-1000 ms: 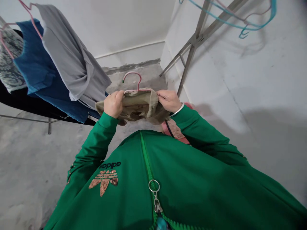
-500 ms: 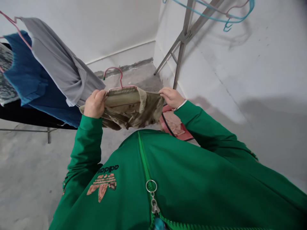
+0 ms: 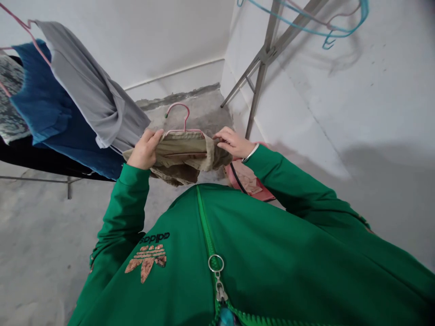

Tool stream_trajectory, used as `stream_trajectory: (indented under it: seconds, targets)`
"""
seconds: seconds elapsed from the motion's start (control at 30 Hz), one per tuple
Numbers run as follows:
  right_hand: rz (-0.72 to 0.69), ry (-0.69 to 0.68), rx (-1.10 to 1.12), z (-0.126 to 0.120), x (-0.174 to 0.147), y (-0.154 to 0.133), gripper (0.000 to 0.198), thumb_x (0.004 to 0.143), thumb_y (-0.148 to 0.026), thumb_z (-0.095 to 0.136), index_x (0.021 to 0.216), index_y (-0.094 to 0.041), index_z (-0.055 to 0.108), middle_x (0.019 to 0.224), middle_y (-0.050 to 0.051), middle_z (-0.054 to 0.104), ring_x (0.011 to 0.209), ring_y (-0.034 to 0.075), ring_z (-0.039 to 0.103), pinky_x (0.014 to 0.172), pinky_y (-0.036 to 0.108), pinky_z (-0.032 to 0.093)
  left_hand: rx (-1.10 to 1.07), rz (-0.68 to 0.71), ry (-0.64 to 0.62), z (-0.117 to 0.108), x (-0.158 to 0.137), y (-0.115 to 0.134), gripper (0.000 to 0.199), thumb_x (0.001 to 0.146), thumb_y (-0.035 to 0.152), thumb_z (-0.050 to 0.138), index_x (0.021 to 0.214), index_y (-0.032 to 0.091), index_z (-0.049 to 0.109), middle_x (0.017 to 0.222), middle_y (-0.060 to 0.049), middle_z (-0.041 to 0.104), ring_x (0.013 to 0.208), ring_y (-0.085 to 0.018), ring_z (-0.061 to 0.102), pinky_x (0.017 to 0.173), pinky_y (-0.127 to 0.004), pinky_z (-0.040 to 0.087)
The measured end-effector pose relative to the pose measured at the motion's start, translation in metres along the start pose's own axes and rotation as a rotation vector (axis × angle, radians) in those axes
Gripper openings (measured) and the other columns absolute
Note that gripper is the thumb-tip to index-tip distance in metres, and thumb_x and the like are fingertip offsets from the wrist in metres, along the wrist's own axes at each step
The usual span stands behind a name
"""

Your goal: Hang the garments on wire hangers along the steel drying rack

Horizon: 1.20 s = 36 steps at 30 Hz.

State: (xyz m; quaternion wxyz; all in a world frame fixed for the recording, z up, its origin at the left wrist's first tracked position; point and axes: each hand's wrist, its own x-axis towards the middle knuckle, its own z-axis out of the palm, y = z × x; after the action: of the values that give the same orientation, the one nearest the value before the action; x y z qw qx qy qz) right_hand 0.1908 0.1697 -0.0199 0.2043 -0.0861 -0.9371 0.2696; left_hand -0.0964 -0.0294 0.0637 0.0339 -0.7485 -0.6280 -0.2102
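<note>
A khaki shirt (image 3: 185,147) with a collar hangs on a pink hanger (image 3: 187,118) in front of my body. The hanger's hook stands free above it, with a green tip. My left hand (image 3: 144,149) is closed on the shirt's shoulder on the left side. At the other side my right hand (image 3: 235,142) has its thumb and fingers bent in a pinch at the cloth beside the collar. The lower part of the shirt is bunched and partly hidden by my chest.
On the left hang a grey garment (image 3: 84,86), a blue garment (image 3: 47,104) and a patterned one (image 3: 12,86). A metal stand (image 3: 261,86) leans by the right wall, with blue hangers (image 3: 326,34) above. A pink container (image 3: 261,194) with pale pink cloth (image 3: 247,176) sits below my right arm.
My right hand has shifted left along the shirt towards the collar. The hanger and shirt have moved slightly right and down in view, and the shirt is less stretched between my hands.
</note>
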Motion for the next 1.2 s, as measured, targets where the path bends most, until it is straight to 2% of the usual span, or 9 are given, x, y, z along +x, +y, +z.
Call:
stream_trajectory:
  seconds: [0.17, 0.37, 0.5, 0.63, 0.77, 0.9, 1.0, 1.1, 1.2]
  targets:
    - [0.035, 0.128, -0.112, 0.006, -0.005, -0.003, 0.030, 0.095, -0.029, 0.034, 0.096, -0.016, 0.061, 0.086, 0.010, 0.061, 0.081, 0.020, 0.058, 0.073, 0.031, 0.046, 0.081, -0.112, 0.045, -0.006, -0.006, 0.007, 0.062, 0.077, 0.006, 0.043, 0.137, 0.017, 0.046, 0.115, -0.014, 0.055, 0.111, -0.025, 0.054, 0.097, -0.043, 0.046]
    - [0.111, 0.280, -0.351, -0.022, 0.002, -0.017, 0.033, 0.096, -0.029, 0.035, 0.098, -0.016, 0.065, 0.088, 0.010, 0.066, 0.081, 0.021, 0.062, 0.068, 0.030, 0.046, 0.189, -0.607, 0.256, 0.022, -0.017, 0.027, 0.068, 0.068, 0.009, 0.051, 0.135, 0.012, 0.043, 0.122, -0.019, 0.052, 0.116, -0.031, 0.052, 0.097, -0.047, 0.046]
    - [0.120, 0.337, -0.458, -0.038, 0.000, -0.022, 0.031, 0.095, -0.028, 0.038, 0.096, -0.017, 0.067, 0.090, 0.009, 0.068, 0.082, 0.021, 0.063, 0.066, 0.030, 0.046, 0.116, -0.632, -0.105, 0.042, -0.032, 0.039, 0.064, 0.075, 0.012, 0.047, 0.137, 0.007, 0.038, 0.122, -0.020, 0.060, 0.107, -0.026, 0.063, 0.088, -0.036, 0.052]
    - [0.076, 0.345, -0.452, -0.054, -0.006, -0.019, 0.030, 0.094, -0.029, 0.040, 0.096, -0.018, 0.068, 0.090, 0.008, 0.069, 0.082, 0.021, 0.064, 0.066, 0.031, 0.048, 0.047, -0.425, -0.548, 0.029, -0.052, 0.037, 0.044, 0.086, 0.032, 0.049, 0.129, 0.021, 0.051, 0.102, -0.010, 0.071, 0.086, -0.023, 0.069, 0.071, -0.030, 0.054]
    - [0.070, 0.326, -0.392, -0.066, -0.011, -0.018, 0.029, 0.093, -0.031, 0.041, 0.096, -0.019, 0.067, 0.089, 0.009, 0.069, 0.081, 0.023, 0.064, 0.068, 0.034, 0.050, 0.095, -0.410, -0.218, 0.001, -0.054, 0.025, 0.035, 0.094, 0.037, 0.038, 0.110, 0.020, 0.064, 0.097, -0.009, 0.070, 0.089, -0.021, 0.067, 0.076, -0.029, 0.052]
    - [0.026, 0.343, -0.353, -0.068, -0.010, -0.023, 0.026, 0.092, -0.030, 0.043, 0.094, -0.020, 0.067, 0.089, 0.009, 0.070, 0.080, 0.023, 0.066, 0.068, 0.035, 0.052, 0.127, -0.360, 0.130, -0.007, -0.029, 0.015, 0.038, 0.093, 0.036, 0.043, 0.118, 0.015, 0.061, 0.111, -0.014, 0.064, 0.106, -0.024, 0.060, 0.090, -0.036, 0.048]
    - [0.001, 0.363, -0.291, -0.069, -0.007, -0.030, 0.026, 0.091, -0.031, 0.044, 0.092, -0.022, 0.068, 0.091, 0.009, 0.072, 0.083, 0.023, 0.067, 0.070, 0.036, 0.053, 0.088, -0.328, 0.085, 0.001, -0.012, 0.008, 0.042, 0.087, 0.036, 0.054, 0.124, 0.014, 0.056, 0.121, -0.016, 0.059, 0.117, -0.029, 0.054, 0.098, -0.046, 0.043]
    - [0.064, 0.326, -0.142, -0.079, -0.005, -0.038, 0.027, 0.089, -0.038, 0.046, 0.089, -0.024, 0.070, 0.092, 0.010, 0.072, 0.086, 0.025, 0.067, 0.077, 0.039, 0.054, -0.039, -0.365, 0.001, 0.012, -0.005, -0.001, 0.024, 0.089, 0.023, 0.046, 0.107, 0.015, 0.061, 0.102, -0.013, 0.064, 0.101, -0.024, 0.060, 0.090, -0.042, 0.047]
    - [0.239, 0.083, 0.113, -0.097, -0.012, -0.049, 0.030, 0.082, -0.050, 0.055, 0.085, -0.025, 0.072, 0.092, 0.010, 0.072, 0.088, 0.027, 0.066, 0.083, 0.041, 0.052, -0.040, -0.342, 0.048, 0.018, -0.004, -0.010, 0.018, 0.087, 0.015, 0.043, 0.091, 0.016, 0.061, 0.089, -0.010, 0.063, 0.089, -0.021, 0.060, 0.082, -0.034, 0.050]
